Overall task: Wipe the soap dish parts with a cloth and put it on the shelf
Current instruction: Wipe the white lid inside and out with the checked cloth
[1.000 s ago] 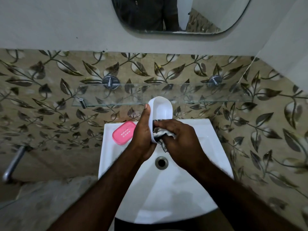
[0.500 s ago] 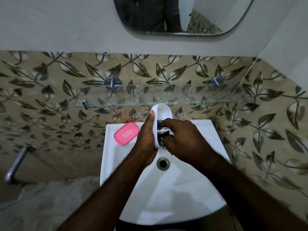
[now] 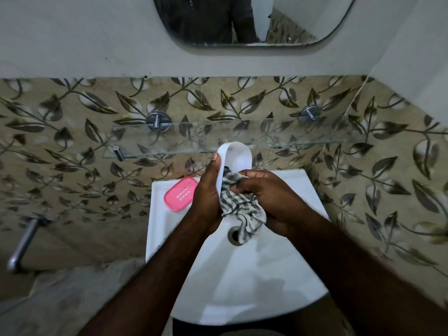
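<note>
Over the sink [image 3: 242,287], my left hand [image 3: 208,192] grips the white soap dish base [image 3: 236,156] on edge, just below the glass shelf [image 3: 266,134]. My right hand [image 3: 274,200] clutches the striped cloth [image 3: 242,209] against it. The pink tray [image 3: 180,194] lies on the sink's rim.

over the white sink [image 3: 278,282], the left hand [image 3: 207,200] holds the white soap dish base [image 3: 236,157] upright; the right hand [image 3: 274,202] presses a striped cloth [image 3: 242,212] into it. the pink insert [image 3: 180,194] lies on the sink's left corner, below the glass shelf [image 3: 291,135].
</note>
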`<state>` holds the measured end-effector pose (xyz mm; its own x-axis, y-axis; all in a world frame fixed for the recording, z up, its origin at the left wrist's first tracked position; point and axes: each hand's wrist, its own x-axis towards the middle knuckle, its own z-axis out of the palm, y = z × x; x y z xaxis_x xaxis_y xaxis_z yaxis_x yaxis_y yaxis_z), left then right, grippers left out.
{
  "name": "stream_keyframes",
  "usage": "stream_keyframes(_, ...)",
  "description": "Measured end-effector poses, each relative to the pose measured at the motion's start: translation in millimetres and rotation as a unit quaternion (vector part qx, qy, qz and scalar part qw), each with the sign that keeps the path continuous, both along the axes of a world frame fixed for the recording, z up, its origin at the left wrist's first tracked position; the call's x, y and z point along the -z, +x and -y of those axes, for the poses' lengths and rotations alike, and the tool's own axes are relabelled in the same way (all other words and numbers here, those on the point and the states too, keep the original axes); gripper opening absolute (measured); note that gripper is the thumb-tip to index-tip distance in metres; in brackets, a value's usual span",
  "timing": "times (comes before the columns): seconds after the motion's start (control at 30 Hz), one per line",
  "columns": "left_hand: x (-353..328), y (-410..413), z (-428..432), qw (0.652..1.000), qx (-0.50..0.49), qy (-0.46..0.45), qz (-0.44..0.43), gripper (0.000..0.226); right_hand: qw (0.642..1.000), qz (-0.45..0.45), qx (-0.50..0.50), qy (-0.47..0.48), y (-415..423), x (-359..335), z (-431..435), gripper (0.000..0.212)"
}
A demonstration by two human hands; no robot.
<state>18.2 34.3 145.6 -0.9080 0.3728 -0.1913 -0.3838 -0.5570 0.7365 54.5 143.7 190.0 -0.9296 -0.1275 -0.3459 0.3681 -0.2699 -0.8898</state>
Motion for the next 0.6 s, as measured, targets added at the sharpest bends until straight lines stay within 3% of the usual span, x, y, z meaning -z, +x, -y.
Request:
stream_keyframes(0.1, -2.8, 1.5, -1.5, 1.0, 0.002, 0.004, 0.006, 0.059, 0.987, 0.016, 0.128, -0.092, -4.6, 2.9, 9.8, 0.023)
stream_keyframes(0.17, 3.6, 4.6, -5.1, 1.0, 0.002, -0.002, 0.007, 0.055, 0.984, -0.027, 0.172, -0.049, -10.2, -1.0, 6.2, 0.02)
stream_keyframes(0.2, 7.7, 6.1, -6.0, 1.0, 0.006, -0.001, 0.004, 0.052, 0.981, -0.081, 0.172, 0.041, -10.6, -3.3, 2.3, 0.018)
stream_keyframes(0.23, 10.5, 7.4, -5.8, 1.0, 0.012, 0.003, -0.001, 0.05, 0.956, -0.164, 0.154, 0.189, -10.7, -3.6, -3.2, 0.015)
stream_keyframes(0.3, 10.2, 8.3, -4.3, 1.0, 0.017, -0.004, -0.012, 0.05, 0.823, -0.312, 0.08, 0.468, -8.1, -2.7, -11.1, 0.017)
stream_keyframes(0.33, 10.0, 7.5, -2.6, 1.0, 0.016, -0.009, -0.015, 0.049, 0.771, -0.335, 0.041, 0.54, -6.5, -2.1, -13.5, 0.02)
stream_keyframes(0.37, 9.6, 6.3, -0.6, 1.0, 0.012, -0.015, -0.011, 0.048, 0.754, -0.332, 0.006, 0.567, -4.6, -2.1, -15.3, 0.021)
stream_keyframes(0.43, 6.4, 3.0, 2.2, 0.999, -0.004, -0.039, -0.009, 0.054, 0.768, -0.298, -0.056, 0.565, -0.9, 1.9, -17.3, 0.022)
stream_keyframes(0.47, 6.6, -0.1, 4.1, 0.998, -0.015, -0.057, -0.019, 0.059, 0.798, -0.273, -0.081, 0.532, 1.4, 4.6, -17.2, 0.02)
stream_keyframes(0.57, 4.0, -10.9, 9.4, 0.988, -0.046, -0.126, -0.079, 0.061, 0.949, -0.17, 0.001, 0.265, 4.8, 10.6, -20.1, 0.019)
stream_keyframes(0.6, 3.9, -13.1, 9.9, 0.987, -0.044, -0.132, -0.078, 0.063, 0.976, -0.137, 0.046, 0.162, 4.5, 11.0, -22.1, 0.017)
